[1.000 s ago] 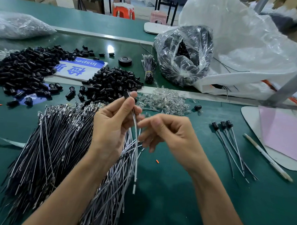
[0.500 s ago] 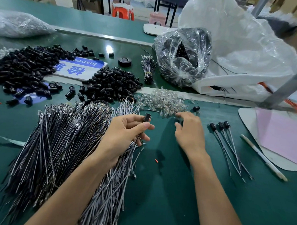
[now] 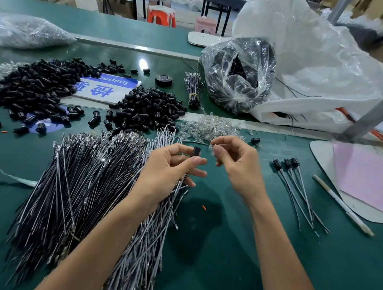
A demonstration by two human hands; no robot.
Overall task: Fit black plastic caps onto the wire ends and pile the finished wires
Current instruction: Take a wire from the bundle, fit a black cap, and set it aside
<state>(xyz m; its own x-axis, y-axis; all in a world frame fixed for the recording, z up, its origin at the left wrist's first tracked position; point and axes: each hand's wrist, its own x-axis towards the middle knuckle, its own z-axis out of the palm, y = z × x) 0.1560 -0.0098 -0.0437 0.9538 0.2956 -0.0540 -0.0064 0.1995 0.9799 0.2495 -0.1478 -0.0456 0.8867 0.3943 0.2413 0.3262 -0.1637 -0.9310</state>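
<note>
1. At the far left lay a heap of loose caps [image 3: 36, 89], and a second heap [image 3: 148, 113] sat nearer the middle. Both were probably kept close as stock.
2. A bundle of bare wires [image 3: 76, 184] was fanned across the green table [image 3: 204, 253] under the left forearm, likely so that one could be drawn out easily.
3. The left hand [image 3: 170, 168] had its fingers curled, with thumb and forefinger clamped on a black cap [image 3: 195, 151]. A thin wire seemed to run down out of the grip.
4. The right hand [image 3: 235, 166] was just beside the left one, not touching it. Its curled fingertips were pinching what looked like a small clear piece [image 3: 212, 148], like those in the clear heap [image 3: 208, 128] behind.
5. Three finished wires [image 3: 293, 185] lay side by side well to the right, the start of the pile.
</note>
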